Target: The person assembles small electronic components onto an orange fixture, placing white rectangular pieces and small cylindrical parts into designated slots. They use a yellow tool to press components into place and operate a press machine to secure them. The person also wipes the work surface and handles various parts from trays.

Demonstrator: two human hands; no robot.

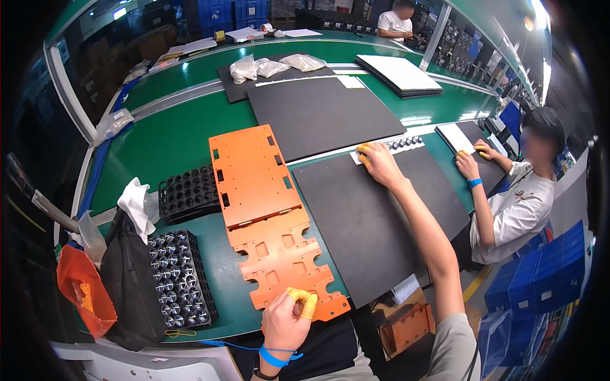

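My left hand (287,322), with yellow finger covers and a blue wrist strap, is closed beside the near edge of an orange plate (279,257) with cut-outs. Whatever its curled fingers hold, if anything, is hidden. An orange panel with slots (248,174) adjoins this plate on the far side. My right hand (381,166) reaches over a large black sheet (381,222) to its far edge. Its covered fingers are bent together at the left end of a white strip (416,145) bearing a row of small dark round parts; the fingertips' contact is hidden.
To the left sit a black tray of shiny round parts (181,279) and a black tray with round pockets (187,190). An orange bag (86,292) stands at the left edge. Another black sheet (324,114) lies beyond. A co-worker (518,197) works at the right.
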